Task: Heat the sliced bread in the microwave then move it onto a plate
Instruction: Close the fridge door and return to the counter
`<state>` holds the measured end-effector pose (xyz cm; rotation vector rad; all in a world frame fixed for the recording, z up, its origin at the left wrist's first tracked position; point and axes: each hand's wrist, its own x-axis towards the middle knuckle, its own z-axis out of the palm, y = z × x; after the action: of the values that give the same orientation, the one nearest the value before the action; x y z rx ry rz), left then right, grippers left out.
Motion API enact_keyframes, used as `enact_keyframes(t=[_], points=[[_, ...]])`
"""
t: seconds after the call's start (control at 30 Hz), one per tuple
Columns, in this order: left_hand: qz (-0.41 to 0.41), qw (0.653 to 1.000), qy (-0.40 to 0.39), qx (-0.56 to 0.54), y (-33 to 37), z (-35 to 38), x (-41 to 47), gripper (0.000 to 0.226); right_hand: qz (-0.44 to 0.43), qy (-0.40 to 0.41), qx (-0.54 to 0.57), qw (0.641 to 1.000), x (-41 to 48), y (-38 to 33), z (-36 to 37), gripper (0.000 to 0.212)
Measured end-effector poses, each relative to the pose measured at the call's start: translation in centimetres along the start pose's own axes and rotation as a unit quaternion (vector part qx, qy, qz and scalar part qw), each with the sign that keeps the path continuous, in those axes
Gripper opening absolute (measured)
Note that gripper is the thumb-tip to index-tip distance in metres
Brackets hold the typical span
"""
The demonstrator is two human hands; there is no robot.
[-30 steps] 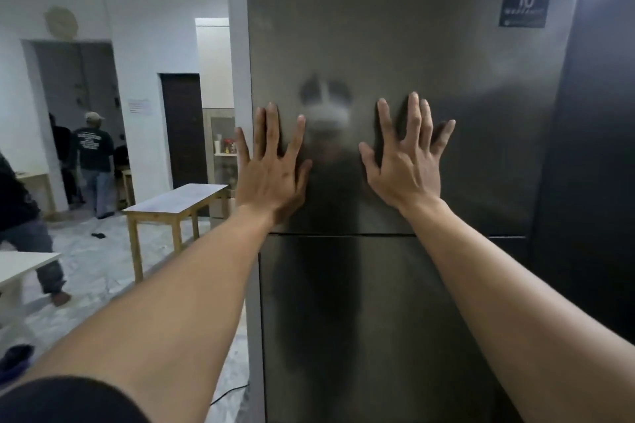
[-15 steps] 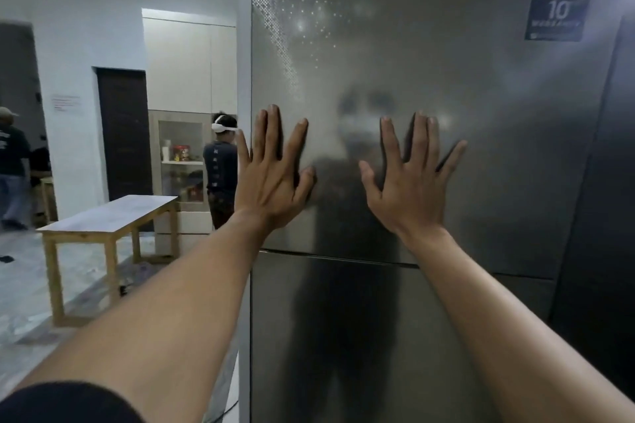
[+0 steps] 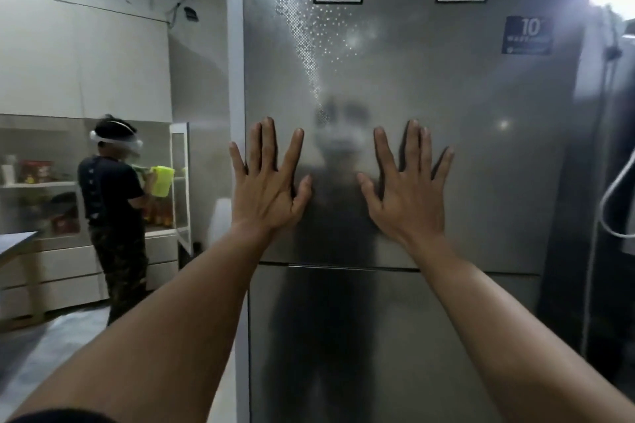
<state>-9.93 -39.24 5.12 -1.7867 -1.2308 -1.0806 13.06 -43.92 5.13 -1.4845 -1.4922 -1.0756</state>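
left hand [image 3: 268, 189] and right hand [image 3: 409, 192] lie flat on the upper door [image 3: 464, 148] of a tall brushed-steel refrigerator [image 3: 343, 336], fingers [image 3: 267, 141] straight and spread, holding nothing; left hand nearer the door's left edge. sliced bread, microwave and plate are not in view.

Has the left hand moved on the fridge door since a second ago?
No. The left hand stays flat on the fridge door, little finger past its left edge, wrist above the seam.
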Motion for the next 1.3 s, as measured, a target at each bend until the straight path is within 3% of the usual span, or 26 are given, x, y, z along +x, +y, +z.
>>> enact_keyframes(t=[0.37,0.97,1.3], points=[[0.021,0.992,-0.043,-0.119,-0.9,8.4,3.8,0.072,0.102,-0.090,-0.106,0.985,1.9,0.2,3.0,0.075],[0.066,0.958,-0.075,-0.270,4.0,22.2,9.0,0.073,0.123,-0.041,-0.254,0.958,3.9,4.8,9.9,0.082],[0.148,0.909,-0.107,-0.375,7.0,28.8,11.8,0.068,0.159,-0.057,-0.355,0.919,4.2,6.6,12.4,0.081]])
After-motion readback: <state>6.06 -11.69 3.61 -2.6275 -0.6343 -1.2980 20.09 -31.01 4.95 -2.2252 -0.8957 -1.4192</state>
